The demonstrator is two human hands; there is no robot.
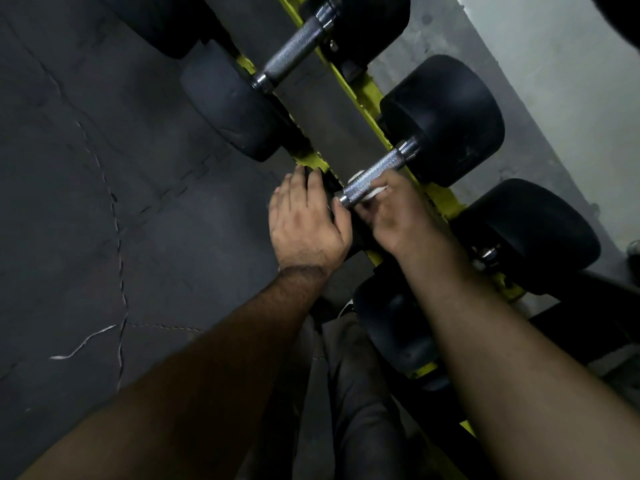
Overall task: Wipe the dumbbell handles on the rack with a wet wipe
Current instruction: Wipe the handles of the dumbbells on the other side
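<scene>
My right hand [388, 216] is curled around the near end of a knurled steel dumbbell handle [375, 176], fingers wrapped under it with a white wet wipe [375, 195] pinched against the metal; bits of the wipe show above and below the bar. My left hand [304, 223] lies with its fingers fairly straight over the dumbbell's near black head, which it mostly hides, steadying it; its thumb sits just beside the handle's chrome collar. The two hands are close together, nearly touching at the collar.

That dumbbell rests across the yellow rack [363, 95], its far black head [446, 123] beyond the rail. Another dumbbell [294, 53] sits further along the rack with its handle bare, and a third [530, 233] lies nearer on my right, its handle mostly hidden behind my forearm. Below is a dark rubber floor [104, 168] with a stray white strip on it; a pale wall runs behind the rack.

I judge I am mid-wipe on this middle handle, with only its near part covered. The next move calls for sliding the wipe toward the far collar, keeping it wrapped around the knurling, while the left hand stops the weight from rolling.
</scene>
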